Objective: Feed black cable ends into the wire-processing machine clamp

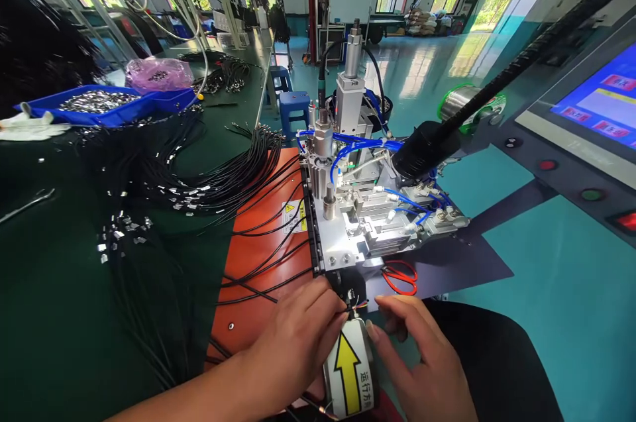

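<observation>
My left hand [308,319] is closed in a pinch on a black cable [346,309] whose thin coloured wires [362,305] fan out toward the right. Just right of those wires, my right hand [422,349] has its thumb and forefinger apart, with nothing visible between them. Both hands are above a round metal housing [352,369] that carries a white label and a yellow arrow. Ahead of them stands a metal machine [382,216] with cylinders and blue air tubes. Several black cables run across the orange plate [263,256] to the left.
A green table [54,296] holds cable bundles [253,163] and a blue tray [89,114] of small metal parts. Red-handled scissors [401,278] lie before the machine. A solder spool [462,107], a black hose [497,84] and a control panel [586,137] are at the right.
</observation>
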Tool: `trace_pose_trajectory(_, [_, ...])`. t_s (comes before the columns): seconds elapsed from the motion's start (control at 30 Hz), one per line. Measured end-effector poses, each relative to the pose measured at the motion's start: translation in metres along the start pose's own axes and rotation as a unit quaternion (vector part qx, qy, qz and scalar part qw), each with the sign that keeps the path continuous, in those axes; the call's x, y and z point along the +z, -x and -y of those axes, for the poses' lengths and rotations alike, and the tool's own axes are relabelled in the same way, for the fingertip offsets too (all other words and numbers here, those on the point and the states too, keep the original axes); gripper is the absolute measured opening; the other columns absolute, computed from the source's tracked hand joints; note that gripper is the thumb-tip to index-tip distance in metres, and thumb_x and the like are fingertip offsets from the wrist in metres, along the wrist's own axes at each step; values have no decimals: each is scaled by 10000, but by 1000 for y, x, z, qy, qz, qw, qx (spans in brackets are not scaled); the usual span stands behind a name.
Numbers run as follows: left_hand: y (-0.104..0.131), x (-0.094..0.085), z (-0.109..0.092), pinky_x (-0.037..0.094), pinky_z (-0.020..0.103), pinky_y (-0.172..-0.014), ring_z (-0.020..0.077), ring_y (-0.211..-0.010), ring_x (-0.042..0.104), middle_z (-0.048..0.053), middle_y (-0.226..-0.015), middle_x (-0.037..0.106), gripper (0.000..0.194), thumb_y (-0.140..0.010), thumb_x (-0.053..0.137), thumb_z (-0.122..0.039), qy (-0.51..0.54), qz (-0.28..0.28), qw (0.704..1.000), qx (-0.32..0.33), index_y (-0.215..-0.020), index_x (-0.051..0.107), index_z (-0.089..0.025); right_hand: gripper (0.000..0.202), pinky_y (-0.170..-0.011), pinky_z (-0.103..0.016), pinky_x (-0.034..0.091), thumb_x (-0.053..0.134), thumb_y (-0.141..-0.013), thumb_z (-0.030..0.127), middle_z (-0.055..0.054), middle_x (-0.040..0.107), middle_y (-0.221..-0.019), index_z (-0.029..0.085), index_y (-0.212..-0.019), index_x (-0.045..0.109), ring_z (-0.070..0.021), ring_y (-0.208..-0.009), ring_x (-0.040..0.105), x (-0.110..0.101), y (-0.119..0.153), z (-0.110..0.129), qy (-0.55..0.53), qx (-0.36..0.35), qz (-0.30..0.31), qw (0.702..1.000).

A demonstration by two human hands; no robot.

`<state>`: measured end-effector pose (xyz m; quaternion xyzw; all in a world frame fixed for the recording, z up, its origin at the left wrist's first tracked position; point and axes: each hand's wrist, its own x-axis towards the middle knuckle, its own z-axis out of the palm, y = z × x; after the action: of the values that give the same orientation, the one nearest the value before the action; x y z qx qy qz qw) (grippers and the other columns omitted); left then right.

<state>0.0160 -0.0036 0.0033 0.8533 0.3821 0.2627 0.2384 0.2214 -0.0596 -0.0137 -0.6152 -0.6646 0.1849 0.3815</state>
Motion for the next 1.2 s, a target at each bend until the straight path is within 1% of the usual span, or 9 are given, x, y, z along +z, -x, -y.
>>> trace_pose_trajectory(0.07, [0, 0, 0, 388, 283, -670, 176, -797, 512, 24, -863, 543, 112, -990, 495, -132, 0, 3, 1000, 1, -906, 538, -193, 235, -719, -248, 581, 617, -941, 324, -27, 657, -1014, 263, -1168, 616, -155, -794, 653, 1, 0, -1, -3, -15, 3, 1000])
trace_pose_trajectory(0.23, [-4, 0, 0, 368, 280, -654, 167, -783, 502, 18, -852, 533, 127, -986, 495, -130, 3, -6, 1000, 2, -877, 513, -192, 237, -789, -273, 589, 593, -951, 284, -58, 646, -1062, 252, -1183, 629, -192, -944, 673, 2, -4, 3, 1, -41, 18, 999])
trace_pose_trajectory(0.57, [-3, 1, -1, 368, 285, -668, 175, -799, 513, 17, -851, 536, 120, -978, 497, -129, 0, -5, 1000, -5, -883, 523, -196, 214, -796, -286, 593, 604, -940, 229, -81, 645, -1040, 235, -1141, 677, -206, -915, 687, 2, -5, 8, 5, -80, -6, 997])
trace_pose_trajectory(0.63, [-3, 2, 0, 369, 286, -665, 175, -787, 512, 18, -847, 536, 119, -975, 499, -129, 0, -8, 1000, -10, -880, 528, -194, 171, -783, -278, 586, 603, -938, 233, -73, 649, -1018, 239, -1086, 689, -201, -900, 682, 1, -7, 10, -8, -66, -6, 998])
trace_pose_trajectory(0.73, [-2, 2, 0, 378, 286, -668, 179, -787, 507, 25, -846, 534, 128, -977, 493, -141, 4, -7, 1000, -13, -865, 529, -191, 100, -676, -243, 563, 591, -945, 272, -39, 651, -899, 240, -934, 684, -171, -771, 654, 2, -11, 17, -49, -9, 13, 999])
trace_pose_trajectory(0.83, [-2, 3, 1, 391, 283, -678, 180, -793, 507, 25, -845, 531, 137, -982, 489, -148, 5, 0, 1000, -12, -858, 530, -191, 161, -610, -233, 527, 589, -947, 318, -14, 632, -795, 238, -827, 662, -156, -670, 604, 5, -14, 24, -87, 45, 10, 995])
trace_pose_trajectory(0.93, [-2, 2, 1, 395, 281, -676, 179, -792, 511, 25, -846, 534, 138, -986, 486, -152, 5, 0, 1000, -12, -861, 532, -192, 200, -624, -238, 513, 590, -947, 349, -16, 639, -794, 235, -802, 666, -160, -682, 606, 8, -15, 28, -104, 59, -6, 993])
trace_pose_trajectory(1.1, [-1, 1, 1, 395, 280, -668, 177, -792, 519, 25, -858, 541, 127, -976, 494, -150, 8, 2, 1000, -24, -862, 530, -193, 246, -610, -250, 501, 578, -955, 396, -20, 646, -780, 233, -793, 666, -165, -672, 604, 12, -12, 23, -102, 76, -5, 992])
trace_pose_trajectory(1.2, [0, 1, 1, 382, 275, -649, 170, -773, 520, 18, -851, 542, 125, -961, 506, -137, 13, -3, 999, -30, -851, 518, -195, 227, -608, -255, 494, 543, -973, 374, -22, 638, -814, 236, -834, 656, -165, -689, 600, 19, -8, 20, -89, 59, -6, 994])
